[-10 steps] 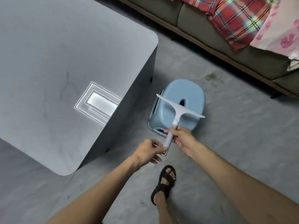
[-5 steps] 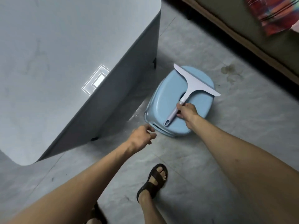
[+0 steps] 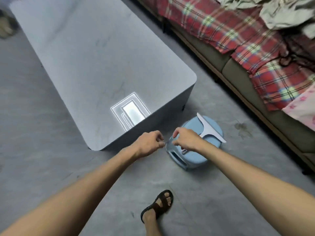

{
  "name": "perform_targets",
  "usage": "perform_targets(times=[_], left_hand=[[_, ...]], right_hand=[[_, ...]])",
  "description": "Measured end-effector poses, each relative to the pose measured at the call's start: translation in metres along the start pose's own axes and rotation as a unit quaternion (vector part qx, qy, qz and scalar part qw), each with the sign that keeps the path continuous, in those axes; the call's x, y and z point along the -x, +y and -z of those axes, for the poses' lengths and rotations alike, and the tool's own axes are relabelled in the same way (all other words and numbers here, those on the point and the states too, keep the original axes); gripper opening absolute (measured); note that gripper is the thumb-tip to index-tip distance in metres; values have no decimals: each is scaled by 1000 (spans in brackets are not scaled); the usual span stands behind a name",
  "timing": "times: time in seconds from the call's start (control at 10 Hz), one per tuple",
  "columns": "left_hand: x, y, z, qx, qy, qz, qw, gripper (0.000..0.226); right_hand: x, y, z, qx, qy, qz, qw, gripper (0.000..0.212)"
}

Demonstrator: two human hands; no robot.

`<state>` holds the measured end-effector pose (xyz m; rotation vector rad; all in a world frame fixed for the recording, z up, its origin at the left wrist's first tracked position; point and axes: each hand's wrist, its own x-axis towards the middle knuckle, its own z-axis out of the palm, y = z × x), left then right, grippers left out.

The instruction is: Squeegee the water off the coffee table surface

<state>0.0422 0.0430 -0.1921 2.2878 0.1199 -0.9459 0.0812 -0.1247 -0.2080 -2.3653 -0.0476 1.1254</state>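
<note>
The white squeegee (image 3: 208,132) lies on top of a light blue plastic stool (image 3: 192,159) on the floor, just off the near right corner of the grey coffee table (image 3: 95,65). My right hand (image 3: 185,139) is curled over the squeegee's handle, whose end sticks out below the palm. My left hand (image 3: 150,142) has curled fingers that pinch the stool's near rim. The tabletop shows a bright reflection of a ceiling light near its front edge; I can make out no water on it.
A sofa (image 3: 238,65) with a red plaid blanket (image 3: 247,41) and a pink cloth (image 3: 303,108) runs along the right. My sandalled foot (image 3: 158,205) stands on the grey floor in front of the stool.
The squeegee went from held in the air to lying on the stool. My left hand let go of the handle's end and moved to the stool's rim. The view has lifted to show the whole table.
</note>
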Motion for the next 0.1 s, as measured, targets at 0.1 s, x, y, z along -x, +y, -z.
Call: perform_targets(times=[0.1], left_hand=[[76, 19, 55, -21, 61, -21, 998, 25]], right_hand=[[74, -71, 28, 144, 21, 64, 987, 12]])
